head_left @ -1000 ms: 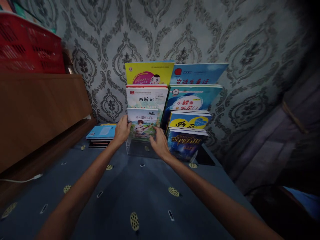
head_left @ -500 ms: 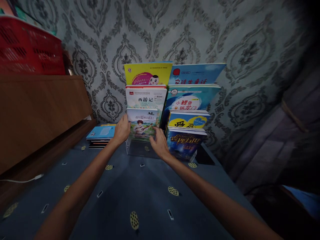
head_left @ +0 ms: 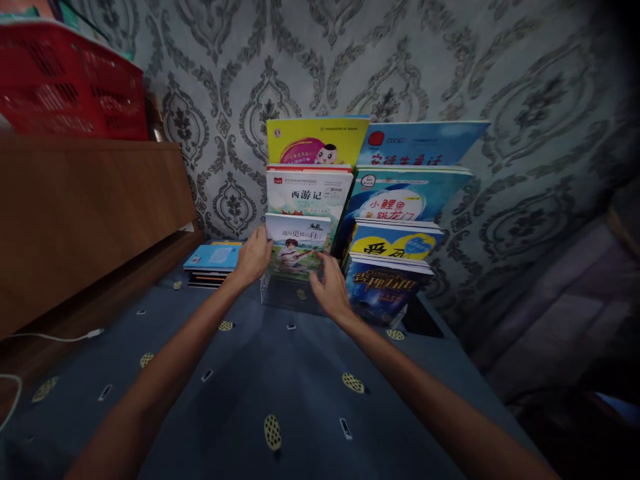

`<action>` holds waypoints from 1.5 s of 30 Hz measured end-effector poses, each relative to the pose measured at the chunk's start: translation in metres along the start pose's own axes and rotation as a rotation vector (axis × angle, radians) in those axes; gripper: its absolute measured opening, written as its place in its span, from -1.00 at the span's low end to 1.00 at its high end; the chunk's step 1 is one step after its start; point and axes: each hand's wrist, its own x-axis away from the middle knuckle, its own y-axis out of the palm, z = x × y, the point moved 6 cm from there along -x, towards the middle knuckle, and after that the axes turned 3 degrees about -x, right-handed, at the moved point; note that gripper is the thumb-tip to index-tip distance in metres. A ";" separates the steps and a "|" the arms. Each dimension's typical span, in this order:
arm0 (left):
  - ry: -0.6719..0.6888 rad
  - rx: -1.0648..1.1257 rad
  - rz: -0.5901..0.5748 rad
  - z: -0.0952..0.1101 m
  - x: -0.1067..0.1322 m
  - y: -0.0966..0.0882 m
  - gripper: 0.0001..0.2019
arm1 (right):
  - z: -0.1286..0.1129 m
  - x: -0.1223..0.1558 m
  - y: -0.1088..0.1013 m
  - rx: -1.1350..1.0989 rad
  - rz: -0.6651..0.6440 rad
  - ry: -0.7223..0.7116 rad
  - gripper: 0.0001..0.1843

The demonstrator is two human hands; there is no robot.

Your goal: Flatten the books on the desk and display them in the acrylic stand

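A small book (head_left: 296, 250) with a drawn guitar player on its cover stands upright in the front left tier of a clear stepped book rack (head_left: 285, 297). My left hand (head_left: 254, 255) is closed on the book's left edge, its fingertips partly hidden behind it. At the right edge, my right hand (head_left: 330, 283) grips with thumb in front and fingers at the side. Directly behind stands a larger white book (head_left: 307, 190), and behind that a yellow book (head_left: 320, 137). A dark blue book (head_left: 383, 290) stands just right of my right hand.
More upright books fill the right column, including a teal book (head_left: 410, 190) and a blue book (head_left: 430, 141). Flat books (head_left: 213, 260) lie stacked at left. A wooden cabinet (head_left: 95, 220) bears a red basket (head_left: 75, 83). A white cable (head_left: 60, 338) lies on the left.
The whole scene has shifted slightly right in view as the head turned left. Both hands stay at the small book's edges, and the book keeps its place in the rack.
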 end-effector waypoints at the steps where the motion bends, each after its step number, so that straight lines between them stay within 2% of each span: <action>1: -0.018 0.007 0.002 -0.001 0.000 0.000 -0.73 | 0.000 0.000 0.000 -0.010 -0.003 0.003 -0.53; 8: -0.182 0.120 0.074 -0.009 -0.013 -0.004 -0.75 | 0.006 -0.007 0.000 -0.037 0.011 0.065 -0.59; 17: -0.248 0.136 0.069 -0.018 -0.023 -0.001 -0.77 | 0.007 -0.005 0.001 -0.040 0.018 0.048 -0.58; 33: -0.179 0.164 0.081 -0.014 -0.018 -0.008 -0.81 | 0.003 0.000 -0.005 -0.047 -0.044 0.067 -0.56; 45: -0.147 0.149 0.092 -0.009 -0.006 -0.014 -0.72 | 0.004 0.005 -0.005 -0.067 -0.038 0.021 -0.56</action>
